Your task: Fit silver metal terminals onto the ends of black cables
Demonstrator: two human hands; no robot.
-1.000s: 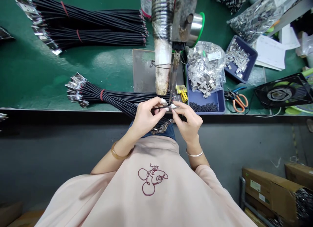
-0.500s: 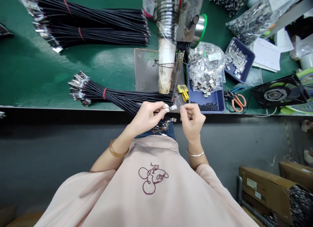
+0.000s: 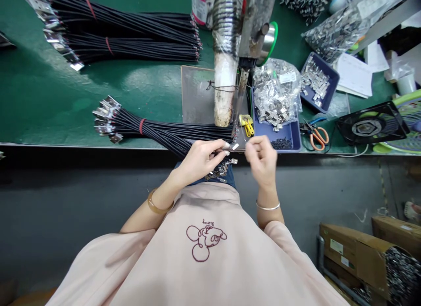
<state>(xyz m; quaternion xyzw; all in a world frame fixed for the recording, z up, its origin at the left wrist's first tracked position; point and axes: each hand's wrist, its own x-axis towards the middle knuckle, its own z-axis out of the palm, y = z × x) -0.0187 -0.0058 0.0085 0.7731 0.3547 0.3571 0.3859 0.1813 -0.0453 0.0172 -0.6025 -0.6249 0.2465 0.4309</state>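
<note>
My left hand (image 3: pixel 205 159) is closed in a pinch, and a small silvery metal connector (image 3: pixel 235 146) sticks out from its fingertips. Whether a cable is attached to it is hidden by my fingers. Under and beside this hand runs a red-banded bundle of black cables (image 3: pixel 158 129). More metal plugs (image 3: pixel 223 170) hang at the table edge just below it. My right hand (image 3: pixel 263 159) is a short way to the right, fingers curled together and partly blurred. What it holds, if anything, does not show. A small yellow clip-like tool (image 3: pixel 247 125) lies just beyond it.
A pipe with a wrapped end (image 3: pixel 223 86) and a metal stand (image 3: pixel 251 38) rise in front. Right of them are a blue tray (image 3: pixel 295 137) with bagged metal parts, orange-handled pliers (image 3: pixel 317 137) and a black fan (image 3: pixel 371 126). More black cable bundles (image 3: pixel 131 34) lie at back left.
My right hand has shifted slightly right and away from the left, its fingertips now blurred. The left fingertips and the connector have tilted a little.
</note>
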